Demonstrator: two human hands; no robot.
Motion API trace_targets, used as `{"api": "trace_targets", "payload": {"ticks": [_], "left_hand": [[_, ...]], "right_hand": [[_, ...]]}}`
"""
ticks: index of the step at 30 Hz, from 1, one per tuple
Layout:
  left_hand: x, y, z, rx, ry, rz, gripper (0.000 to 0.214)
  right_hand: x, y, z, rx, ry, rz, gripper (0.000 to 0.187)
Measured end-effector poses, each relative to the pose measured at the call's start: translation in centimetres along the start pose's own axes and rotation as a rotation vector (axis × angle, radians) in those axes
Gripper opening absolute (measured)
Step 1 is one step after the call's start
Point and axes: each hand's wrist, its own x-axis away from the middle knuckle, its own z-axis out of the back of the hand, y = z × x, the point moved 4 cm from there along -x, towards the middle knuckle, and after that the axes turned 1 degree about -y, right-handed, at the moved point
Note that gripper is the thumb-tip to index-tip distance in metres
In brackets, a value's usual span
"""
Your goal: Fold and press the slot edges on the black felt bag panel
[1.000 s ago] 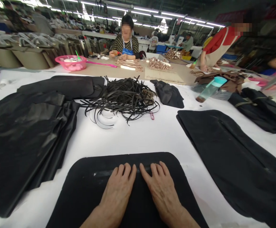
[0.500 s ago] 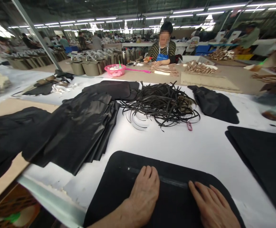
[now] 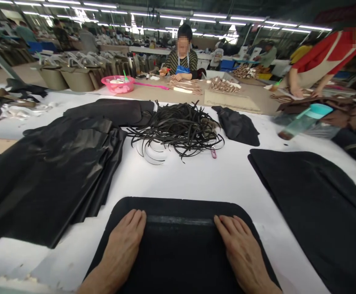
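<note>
A black rounded-corner panel lies flat on the white tabletop in front of me, with a shiny narrow band across its upper part. My left hand rests on the panel at the band's left end, fingers laid side by side on the surface. At the band's right end my right hand lies on the same panel, its fingers stretched forward and slightly apart. Both thumbs are hidden from view. Beyond the panel sits a tangled heap of thin black strips.
Layered black sheets lie at left, and black panels at right. A small pink clip lies by the strips. A teal-lidded bottle lies at right. Across the table are a pink basin and two people working.
My view has swung right, bringing a person in red into sight. My left hand has moved left along the band, so the hands are farther apart. The panel now sits squarer to me.
</note>
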Motion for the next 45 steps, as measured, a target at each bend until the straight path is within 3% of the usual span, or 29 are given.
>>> {"api": "trace_targets", "payload": {"ticks": [8,12,14,17,20,22,27,32,35,40,45], "left_hand": [[0.4,-2.7,-0.3,0.027,0.080,0.033,0.048],[0.4,-3.5,0.7,-0.001,0.224,0.042,0.041],[0.4,-2.4,1.6,0.034,0.317,-0.002,0.040],[0.4,1.2,2.5,0.188,0.381,-0.201,0.045],[0.4,4.9,2.0,0.332,0.326,-0.438,0.048],[0.3,6.2,1.3,0.366,0.277,-0.536,0.048],[0.1,6.4,0.2,0.382,0.140,-0.600,0.051],[0.2,6.0,0.1,0.386,0.129,-0.592,0.052],[0.4,6.2,-0.5,0.391,0.134,-0.592,0.057],[0.7,6.5,-1.2,0.431,0.070,-0.516,0.067],[0.4,5.4,1.7,0.659,0.177,-0.361,0.048]], "right_hand": [[0.4,1.1,0.0,-0.048,0.013,-0.080,0.038],[-0.4,1.7,1.0,-0.038,-0.067,-0.155,0.034],[-1.8,1.1,1.6,-0.070,-0.101,-0.160,0.032],[-4.7,-1.0,2.2,-0.168,-0.156,-0.113,0.026],[-7.6,-3.2,1.8,-0.217,-0.221,-0.080,0.021],[-8.9,-4.0,1.2,-0.202,-0.261,-0.080,0.018],[-10.0,-3.6,0.0,-0.231,-0.325,-0.094,0.012],[-9.8,-2.7,0.4,-0.393,-0.425,-0.072,0.014],[-9.4,-2.6,1.6,-0.432,-0.325,-0.045,0.015],[-8.6,-2.2,5.1,-0.248,0.107,-0.051,0.017],[-8.2,-2.6,7.2,0.009,0.183,0.129,0.021]]}}
